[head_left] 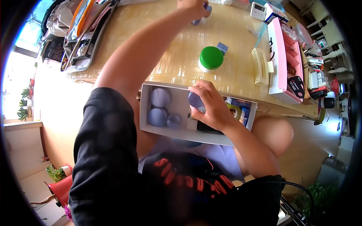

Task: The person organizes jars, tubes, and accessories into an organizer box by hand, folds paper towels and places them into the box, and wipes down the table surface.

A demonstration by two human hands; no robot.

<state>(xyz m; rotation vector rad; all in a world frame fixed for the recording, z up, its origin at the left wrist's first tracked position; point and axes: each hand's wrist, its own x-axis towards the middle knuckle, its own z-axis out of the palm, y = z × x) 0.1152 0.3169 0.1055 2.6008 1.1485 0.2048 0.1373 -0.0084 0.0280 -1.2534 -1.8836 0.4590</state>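
Observation:
My right hand (213, 109) is closed round a small purple round-topped container (195, 99), held over the middle of a white open box (145, 113) by the table's near edge. Several purple round containers sit in the box; a large one (160, 97) is at its left end. To the right, partly under my right hand, lie a black item (205, 127) and a yellow ring-shaped item (236, 109). Stretched to the table's far side, my left hand (190, 5) is closed on a purple-blue object (206, 12), whose shape is mostly hidden. The top edge cuts off part of that hand.
A white jar with a green lid (211, 57) stands on the table (162, 56), beside a small blue-grey block (222, 48). To the right are a pink organizer (277, 56), a beige holder (260, 66) and a white timer (258, 11). A cluttered tray (88, 62) is at left.

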